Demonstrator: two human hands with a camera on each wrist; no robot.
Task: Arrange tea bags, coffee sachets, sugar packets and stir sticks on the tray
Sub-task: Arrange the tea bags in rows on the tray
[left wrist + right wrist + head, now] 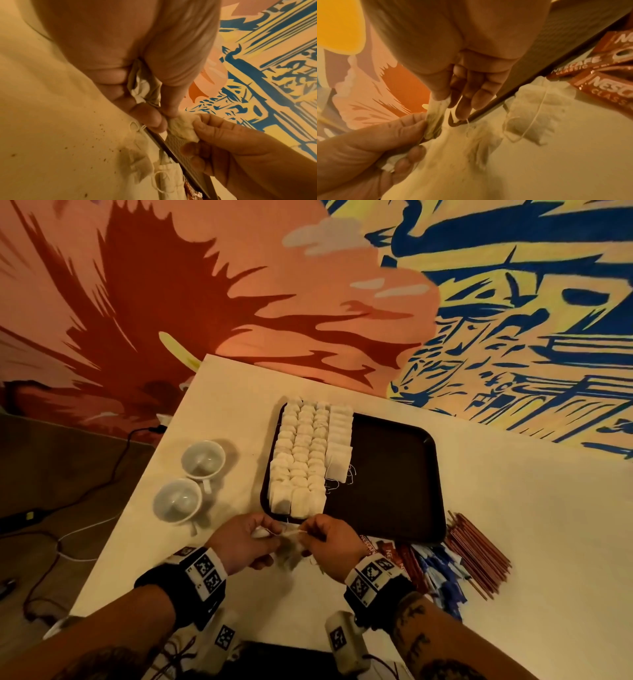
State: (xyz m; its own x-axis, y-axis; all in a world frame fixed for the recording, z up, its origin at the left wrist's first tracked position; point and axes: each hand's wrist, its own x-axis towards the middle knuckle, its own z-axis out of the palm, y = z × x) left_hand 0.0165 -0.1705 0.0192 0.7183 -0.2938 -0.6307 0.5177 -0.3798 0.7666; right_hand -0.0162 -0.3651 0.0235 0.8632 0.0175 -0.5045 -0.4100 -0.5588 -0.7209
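Observation:
A dark tray (394, 474) lies on the pale table with several rows of tea bags (301, 460) covering its left part. Just before its near edge, my left hand (246, 539) and right hand (329, 542) meet and both pinch one tea bag (181, 128) (435, 119) between them. The left hand also keeps a crumpled white piece (140, 88) in its palm. More loose tea bags (534, 115) lie on the table under the hands. Red coffee sachets (599, 81), blue sugar packets (442, 573) and red-brown stir sticks (479, 553) are piled to the right of my right hand.
Two white cups (191, 481) stand left of the tray near the table's left edge. The tray's right part (394, 440) is bare. A painted wall rises behind the table; cables (68, 508) run over the floor to the left.

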